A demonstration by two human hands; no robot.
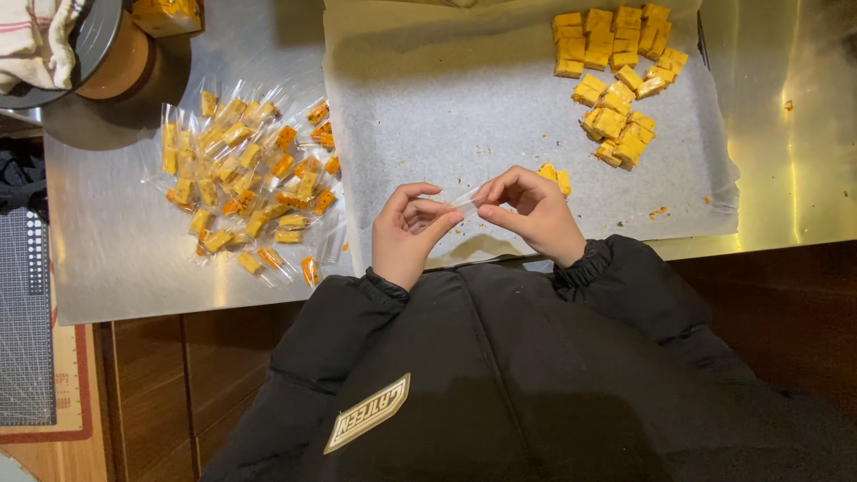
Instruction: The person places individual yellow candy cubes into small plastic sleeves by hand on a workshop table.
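Observation:
Both my hands hold a small clear plastic wrapper (464, 200) between them, above the near edge of a sheet of white baking paper (446, 116). My left hand (406, 234) pinches its left end and my right hand (531, 212) pinches its right end. Two yellow-orange candy cubes (555, 175) lie on the paper just beyond my right hand. A heap of several unwrapped yellow-orange cubes (616, 80) sits at the paper's far right. A pile of several wrapped cubes in clear wrappers (245, 174) lies on the steel table to the left.
The steel table (116, 250) ends at a near edge by my black jacket sleeves. A round dark lid over a brown container (112, 54) with a cloth stands far left. A dark mat (25, 321) lies lower left.

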